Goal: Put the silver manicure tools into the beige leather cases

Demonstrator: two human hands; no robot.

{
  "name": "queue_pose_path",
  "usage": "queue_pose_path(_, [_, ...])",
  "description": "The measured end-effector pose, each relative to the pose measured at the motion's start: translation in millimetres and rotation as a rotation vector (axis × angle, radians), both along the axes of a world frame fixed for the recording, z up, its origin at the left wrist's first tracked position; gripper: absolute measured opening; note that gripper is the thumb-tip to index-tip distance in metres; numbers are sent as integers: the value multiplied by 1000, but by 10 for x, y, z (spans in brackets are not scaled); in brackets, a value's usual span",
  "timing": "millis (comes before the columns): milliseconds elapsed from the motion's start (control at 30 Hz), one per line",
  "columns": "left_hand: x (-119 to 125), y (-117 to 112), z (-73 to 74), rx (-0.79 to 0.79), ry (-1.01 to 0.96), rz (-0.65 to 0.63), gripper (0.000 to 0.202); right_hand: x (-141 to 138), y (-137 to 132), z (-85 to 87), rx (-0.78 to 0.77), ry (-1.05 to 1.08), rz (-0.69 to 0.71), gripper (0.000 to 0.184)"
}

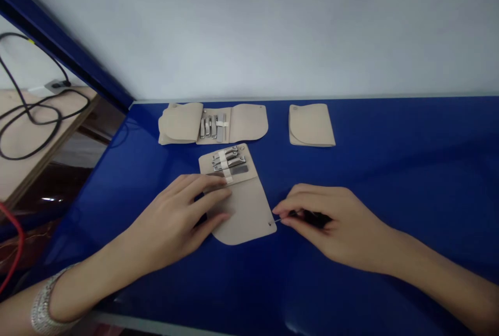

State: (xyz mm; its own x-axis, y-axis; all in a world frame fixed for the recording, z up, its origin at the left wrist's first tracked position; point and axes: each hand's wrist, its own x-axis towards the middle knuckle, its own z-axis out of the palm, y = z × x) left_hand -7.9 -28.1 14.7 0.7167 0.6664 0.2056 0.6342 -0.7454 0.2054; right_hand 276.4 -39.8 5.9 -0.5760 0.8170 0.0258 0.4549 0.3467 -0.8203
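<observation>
An open beige manicure pouch (244, 206) lies on the blue table (390, 169) in front of me, with metal nail clippers (229, 160) strapped in its upper part. My left hand (183, 219) rests on the pouch's left side, fingers spread and pressing it flat. My right hand (331, 224) is just right of the pouch's lower corner, fingers pinched on a thin dark tool (307, 217) whose fine tip points at the pouch.
Farther back lie another open beige pouch (249, 123) holding several metal tools and a closed beige pouch (312, 124). A white wall rises behind the table. To the left, black cables (35, 112) lie on a wooden surface.
</observation>
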Motion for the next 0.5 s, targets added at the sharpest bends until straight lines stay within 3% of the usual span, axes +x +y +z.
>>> queue_pose_path(200, [34,-21,-2,-22,-76,-23,28,-4,7,11,-5,10,-10,17])
queue_pose_path(333, [177,-29,-7,-72,-151,-78,23,-2,30,13,3,28,-19,17])
queue_pose_path(500, [397,58,34,-194,-106,-97,23,10,48,17,14,48,-36,16])
